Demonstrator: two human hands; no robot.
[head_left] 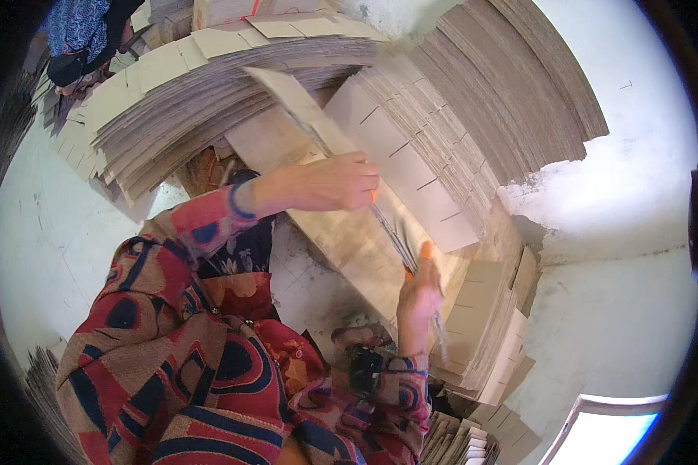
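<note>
A white wall (636,205) spans 2 to 4 o'clock, stained and crossed near 3 o'clock by 1 thin dark line. At 4 o'clock, 1 framed panel (605,434) glows blue-white. Pale floor (35,209) shows at 9 o'clock; a wooden work surface (357,263) slants through the centre.

We see a loose patterned top (163,349) in tan, brick red and navy, its ovals and curved bands edged in paler lines. The left sleeve (198,225) and right sleeve (399,399) repeat these colours, the left one ending in a bluish cuff (241,200). At the front we find a red garment (287,353) with mottled print, and farther off dark cloth (240,249) with pale flowers. Orange coverings (426,249) sit on fingers of our left hand (322,184) and blurred right hand (420,294).
</note>
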